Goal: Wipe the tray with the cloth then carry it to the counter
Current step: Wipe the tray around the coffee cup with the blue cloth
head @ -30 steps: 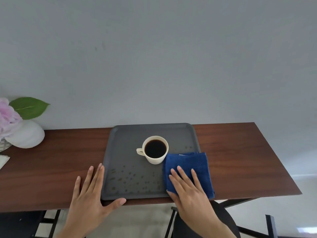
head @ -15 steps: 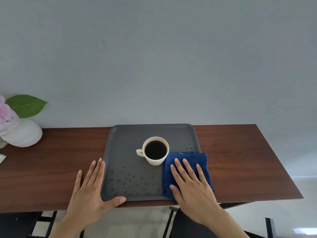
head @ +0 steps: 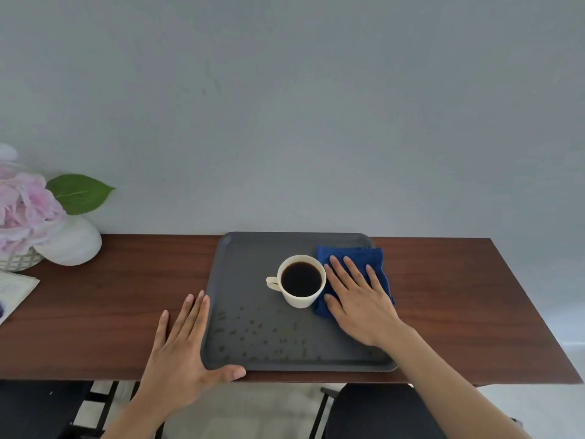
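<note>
A dark grey tray (head: 247, 267) lies on the wooden table, with several dark droplets across its near half. A cream cup of black coffee (head: 300, 280) stands at the tray's middle. A folded blue cloth (head: 357, 258) lies on the tray's far right part, right of the cup. My right hand (head: 357, 299) presses flat on the cloth, fingers spread. My left hand (head: 183, 353) rests flat on the table against the tray's near left corner, thumb along the front rim.
The brown table (head: 126, 299) runs along a grey wall. A pink flower with a green leaf in a white vase (head: 47, 223) stands far left, a notebook (head: 12, 289) beside it. Black chairs (head: 373, 410) sit below the table's front edge.
My right hand has slid the cloth away from me along the tray's right side, from the near right corner to beside the cup. My left hand stays at the corner.
</note>
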